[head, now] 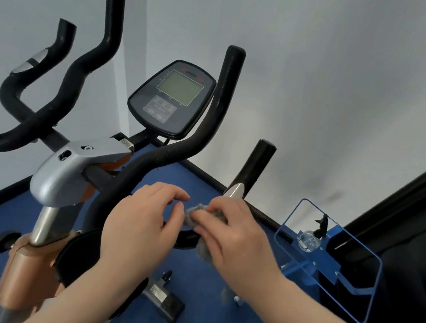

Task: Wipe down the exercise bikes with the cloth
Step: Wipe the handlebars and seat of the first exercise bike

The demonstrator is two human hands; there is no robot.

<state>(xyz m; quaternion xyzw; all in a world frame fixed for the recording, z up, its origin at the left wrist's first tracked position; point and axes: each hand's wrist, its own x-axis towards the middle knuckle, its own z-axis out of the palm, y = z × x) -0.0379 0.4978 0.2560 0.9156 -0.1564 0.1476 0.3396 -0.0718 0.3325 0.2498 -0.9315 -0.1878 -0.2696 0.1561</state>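
Black foam covers the curved handlebars [49, 111] that fill the left half of the frame, matte and slightly pitted, with a silver pulse-sensor pad [30, 63] set into the bar at upper left. Below them sits a smooth silver-grey plastic stem housing [68, 168] on a copper-orange bike frame [24, 269]. At upper centre, a dark oval console with a grey-green display [173, 98] tilts toward you.

Your left hand [140, 222] hovers at centre frame over the lower bend of the right handlebar [169, 152], palm down, fingers loosely curled with the tips reaching toward the cloth; whether it actually has hold of anything you cannot tell from this angle. Just to its right, your right hand [234, 235] has its fingers curled over a fuzzy grey cloth [199, 214], pressing it against the black bar, with a tuft of the cloth hanging below the palm.

At lower right, a blue wire-frame holder [326, 259] on a blue metal bracket contains a clear rounded bottle [309, 240] with a black top. Blue flooring [204, 179] runs beneath everything.
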